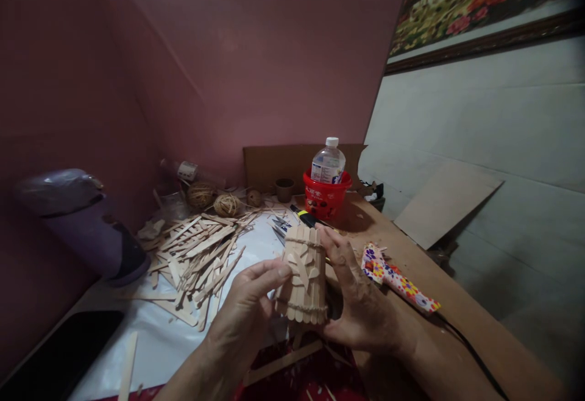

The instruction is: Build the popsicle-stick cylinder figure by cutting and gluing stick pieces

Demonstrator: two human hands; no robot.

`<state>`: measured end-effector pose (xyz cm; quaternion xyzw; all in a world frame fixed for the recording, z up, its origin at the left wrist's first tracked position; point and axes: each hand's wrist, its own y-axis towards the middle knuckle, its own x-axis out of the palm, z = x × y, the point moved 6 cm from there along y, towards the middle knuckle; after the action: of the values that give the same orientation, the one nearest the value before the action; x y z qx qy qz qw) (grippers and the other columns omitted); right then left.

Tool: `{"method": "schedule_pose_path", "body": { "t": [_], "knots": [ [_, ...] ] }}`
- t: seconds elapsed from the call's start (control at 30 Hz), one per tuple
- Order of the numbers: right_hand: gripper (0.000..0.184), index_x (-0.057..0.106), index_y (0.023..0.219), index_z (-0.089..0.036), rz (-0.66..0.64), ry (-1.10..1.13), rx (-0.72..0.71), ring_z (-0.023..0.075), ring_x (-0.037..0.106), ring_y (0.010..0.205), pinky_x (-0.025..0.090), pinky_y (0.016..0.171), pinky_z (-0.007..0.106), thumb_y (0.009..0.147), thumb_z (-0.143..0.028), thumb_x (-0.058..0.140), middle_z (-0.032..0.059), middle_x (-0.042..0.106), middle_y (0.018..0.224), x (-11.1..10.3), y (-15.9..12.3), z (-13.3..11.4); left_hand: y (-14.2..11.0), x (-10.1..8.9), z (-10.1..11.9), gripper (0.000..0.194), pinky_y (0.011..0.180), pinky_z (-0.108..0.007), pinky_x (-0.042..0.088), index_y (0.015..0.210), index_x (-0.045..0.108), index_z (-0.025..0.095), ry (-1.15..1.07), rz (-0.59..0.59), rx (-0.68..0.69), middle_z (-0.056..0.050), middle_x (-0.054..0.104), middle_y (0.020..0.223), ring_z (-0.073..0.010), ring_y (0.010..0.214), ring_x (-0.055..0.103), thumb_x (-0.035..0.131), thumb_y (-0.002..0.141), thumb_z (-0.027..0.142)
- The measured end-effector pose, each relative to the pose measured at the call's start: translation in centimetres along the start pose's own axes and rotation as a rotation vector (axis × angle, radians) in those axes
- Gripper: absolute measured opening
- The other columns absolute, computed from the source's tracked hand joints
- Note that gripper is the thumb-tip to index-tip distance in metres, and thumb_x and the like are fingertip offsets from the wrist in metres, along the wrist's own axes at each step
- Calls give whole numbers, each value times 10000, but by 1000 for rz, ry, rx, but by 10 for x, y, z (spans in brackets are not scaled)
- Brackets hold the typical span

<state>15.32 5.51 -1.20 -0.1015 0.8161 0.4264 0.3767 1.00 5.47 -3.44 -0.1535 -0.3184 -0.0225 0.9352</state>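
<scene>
Between my two hands is a small holder made of popsicle sticks (297, 297), with twine bands near its top and bottom and short stick pieces crossed on its front. My left hand (249, 294) pinches its left side, thumb on the front. Around the right side curve the fingers of my right hand (354, 294), the fingertips at the upper edge and the thumb low by the base. Behind the holder lie scissors (280, 230) and a black-and-yellow tool (305, 216), partly hidden.
Loose popsicle sticks (196, 255) are heaped to the left, near twine balls (227, 205). A red bucket (325, 201) holds a plastic bottle (329, 160). A flower-patterned glue gun (397, 279) with a cord lies right. A purple object (86, 224) stands far left, above a black slab (64, 352).
</scene>
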Motion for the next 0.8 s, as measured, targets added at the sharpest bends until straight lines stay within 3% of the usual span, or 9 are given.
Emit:
{"method": "schedule_pose_path", "body": {
  "t": [0.33,0.57,0.7,0.8],
  "knots": [
    [1119,-12,1493,-151,-16,23,-14,338,112,1415,228,1143,484,640,-189,712,139,55,1539,1,0,-1,-2,0,-3,194,468,-260,479,728,555,176,57,9,41,19,602,621,-124,477,561,732,693,248],
    [1098,-1,1494,-160,-1,24,-10,346,131,1411,226,1131,531,668,-247,719,153,119,1526,0,1,-2,-11,9,5,128,580,-247,492,762,545,183,27,-3,78,14,624,657,-124,565,604,656,772,246],
    [1111,4,1494,-151,-3,10,-8,351,124,1411,208,1137,536,650,-224,722,156,134,1523,1,0,-1,-13,10,8,173,655,-257,504,794,571,172,28,17,132,-12,662,796,-139,687,634,719,712,214],
    [1108,12,1494,-146,-9,0,-3,355,118,1411,209,1138,537,652,-240,725,156,147,1520,2,-1,-1,-13,8,9,232,662,-255,505,774,595,159,36,59,177,-16,659,774,-146,713,631,778,637,202]
  ]
}}
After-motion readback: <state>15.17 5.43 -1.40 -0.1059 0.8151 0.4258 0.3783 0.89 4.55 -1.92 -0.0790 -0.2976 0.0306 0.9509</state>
